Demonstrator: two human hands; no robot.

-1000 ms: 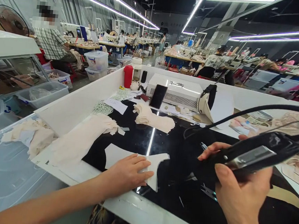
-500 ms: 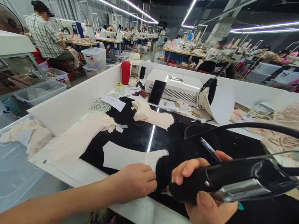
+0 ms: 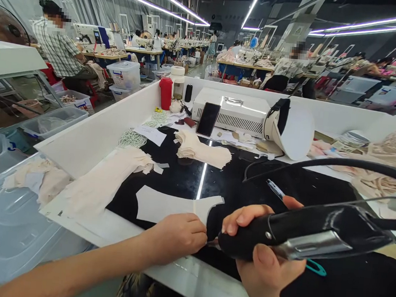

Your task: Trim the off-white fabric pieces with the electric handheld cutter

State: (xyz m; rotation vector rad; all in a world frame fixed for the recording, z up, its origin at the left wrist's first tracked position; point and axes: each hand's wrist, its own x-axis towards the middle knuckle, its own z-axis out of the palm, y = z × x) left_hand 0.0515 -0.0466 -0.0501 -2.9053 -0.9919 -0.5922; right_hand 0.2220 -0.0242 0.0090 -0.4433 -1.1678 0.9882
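Note:
My left hand (image 3: pixel 182 234) is closed in a pinch at the near edge of a white cut piece (image 3: pixel 165 205) with curved sides, lying flat on the black tabletop. A thin pale strip (image 3: pixel 194 206) crosses this piece and runs into the pinched fingers, which hide its end. My right hand (image 3: pixel 261 251) is wrapped round a black handheld tool (image 3: pixel 302 229) with a metal lever and a thick cable. The tool's narrow tip (image 3: pixel 213 243) points left, close beside my left fingertips; whether they touch I cannot tell.
Stacked cream cut pieces (image 3: pixel 205 150) lie beyond, with a larger cream pile (image 3: pixel 106 182) to the left. A pen (image 3: pixel 275 189) and a teal loop-ended item (image 3: pixel 316 267) lie near the tool. Behind stand a phone (image 3: pixel 208 119), a white vented box (image 3: pixel 231 107) and a white cone-shaped shade (image 3: pixel 296 131).
My right hand has brought the tool left and slightly up, so its tip is now nearer my left fingertips. The left hand has barely shifted; the white piece lies as before.

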